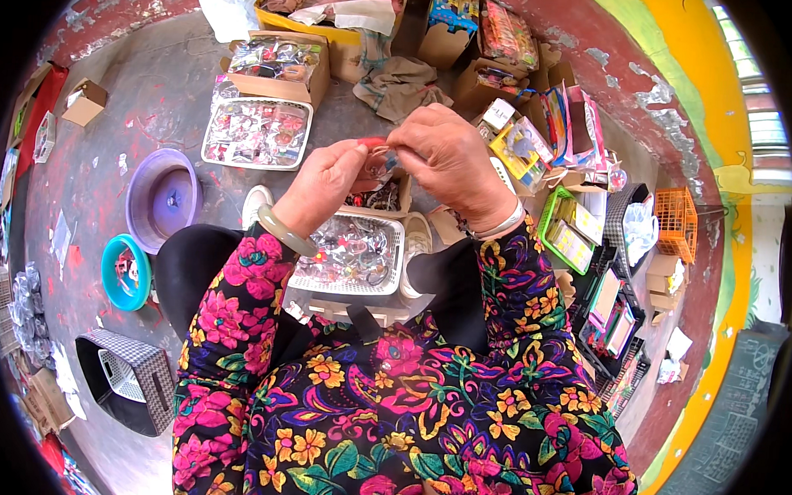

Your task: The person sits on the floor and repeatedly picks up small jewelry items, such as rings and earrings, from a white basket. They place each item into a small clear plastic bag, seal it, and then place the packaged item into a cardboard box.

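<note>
The left hand (324,179) and right hand (452,153) are raised close together, fingertips almost meeting, both nearly closed in a narrow pinch on one small clear-and-reddish piece (380,166). The left hand's thumb and forefinger grip its left side, with the other fingers folded under; the right hand's thumb and forefinger pinch its upper right, with the remaining fingers curled inward. The piece is held in the air between the hands, over the cardboard box (405,194) beyond the far edge of the near white basket (399,258). Its reddish part lies at the top, by the fingertips, and its clear part extends below, toward the wearer; fingers cover much of it, so I cannot tell its full outline or which way its long axis runs. A pale bangle (285,230) circles the left wrist and a silvery bracelet (504,220) the right. The near white basket sits between the wearer's feet, filled to its rim with small clear packets (352,250). Past its far left corner, another white basket (251,165) holds more packets, its far edge next to an open carton (317,75). On the floor (84,184) to the left stand a purple basin (158,204) and, nearer, a teal basin (111,297).
</note>
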### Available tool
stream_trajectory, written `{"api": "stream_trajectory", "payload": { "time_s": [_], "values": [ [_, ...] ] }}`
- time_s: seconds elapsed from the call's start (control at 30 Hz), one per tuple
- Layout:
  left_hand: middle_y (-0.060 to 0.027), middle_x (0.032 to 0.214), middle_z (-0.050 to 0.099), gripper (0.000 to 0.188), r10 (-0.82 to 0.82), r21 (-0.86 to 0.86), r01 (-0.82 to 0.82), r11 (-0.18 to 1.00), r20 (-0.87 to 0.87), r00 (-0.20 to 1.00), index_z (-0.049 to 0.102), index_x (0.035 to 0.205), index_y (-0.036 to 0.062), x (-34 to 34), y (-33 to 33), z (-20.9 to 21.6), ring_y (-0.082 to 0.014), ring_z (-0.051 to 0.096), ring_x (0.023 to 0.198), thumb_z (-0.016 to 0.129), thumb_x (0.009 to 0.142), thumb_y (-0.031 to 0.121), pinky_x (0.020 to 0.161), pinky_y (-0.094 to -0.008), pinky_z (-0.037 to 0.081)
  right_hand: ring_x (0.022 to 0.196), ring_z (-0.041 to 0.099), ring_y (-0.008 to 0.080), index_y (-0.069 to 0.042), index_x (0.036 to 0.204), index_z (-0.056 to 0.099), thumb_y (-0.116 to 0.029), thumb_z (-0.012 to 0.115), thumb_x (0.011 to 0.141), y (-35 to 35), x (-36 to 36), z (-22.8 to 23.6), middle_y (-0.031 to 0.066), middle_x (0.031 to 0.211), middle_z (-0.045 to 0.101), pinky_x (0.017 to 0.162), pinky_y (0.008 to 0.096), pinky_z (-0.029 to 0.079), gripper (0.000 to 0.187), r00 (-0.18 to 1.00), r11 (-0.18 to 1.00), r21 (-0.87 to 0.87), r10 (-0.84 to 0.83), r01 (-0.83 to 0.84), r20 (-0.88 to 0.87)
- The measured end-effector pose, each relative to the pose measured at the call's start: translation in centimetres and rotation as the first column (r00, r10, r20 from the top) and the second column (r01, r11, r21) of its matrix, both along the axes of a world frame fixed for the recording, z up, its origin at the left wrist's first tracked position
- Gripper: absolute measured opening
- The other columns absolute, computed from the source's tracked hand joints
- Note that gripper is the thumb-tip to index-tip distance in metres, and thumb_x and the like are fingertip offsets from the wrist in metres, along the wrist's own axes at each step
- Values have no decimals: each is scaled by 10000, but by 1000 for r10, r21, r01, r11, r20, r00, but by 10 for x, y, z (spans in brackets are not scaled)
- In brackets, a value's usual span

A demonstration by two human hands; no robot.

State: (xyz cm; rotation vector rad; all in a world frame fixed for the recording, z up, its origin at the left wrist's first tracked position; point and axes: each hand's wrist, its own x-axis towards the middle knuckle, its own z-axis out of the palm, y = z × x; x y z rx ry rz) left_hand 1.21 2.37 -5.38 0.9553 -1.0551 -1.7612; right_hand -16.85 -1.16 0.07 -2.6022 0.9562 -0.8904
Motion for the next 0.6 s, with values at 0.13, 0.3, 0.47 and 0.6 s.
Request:
{"api": "stream_trajectory", "payload": {
  "time_s": [0.13, 0.3, 0.47, 0.6],
  "values": [
    [-74, 1032, 591, 332, -22, -8, 22, 1000, 38, 999, 513, 1160, -18, 0, 0, -2, -142, 583, 929, 389, 957, 214, 804, -283, 509, 735, 539, 255, -63, 754, 631, -59, 616, 682, 2, 1, -1, 61, 715, 553, 632, 347, 452, 74, 998, 999, 3, 40, -40, -55],
    [-75, 1035, 587, 336, -57, -1, 57, 998, 77, 995, 502, 1166, -24, -1, 0, -2, -152, 579, 948, 384, 958, 212, 815, -315, 518, 726, 544, 263, -58, 775, 627, -47, 605, 687, 2, 4, -4, 68, 722, 557, 633, 355, 456, 91, 995, 996, 16, 91, -90, -41],
    [-81, 1049, 580, 330, -41, 18, 42, 999, -16, 999, 507, 1150, -17, -2, 2, 2, -165, 576, 971, 378, 959, 218, 821, -337, 519, 746, 567, 275, -46, 806, 622, -23, 589, 688, 5, 7, -8, 82, 756, 575, 663, 359, 467, 124, 995, 994, 44, 99, -98, -9],
    [-92, 1064, 577, 328, 11, 67, -3, 998, -113, 994, 511, 1147, -6, 2, 1, 2, -172, 569, 993, 379, 956, 226, 809, -340, 521, 800, 584, 285, -40, 828, 627, 17, 571, 688, 6, 10, -9, 101, 826, 598, 703, 350, 472, 161, 990, 989, 117, 82, -95, 112]
  ]
}}
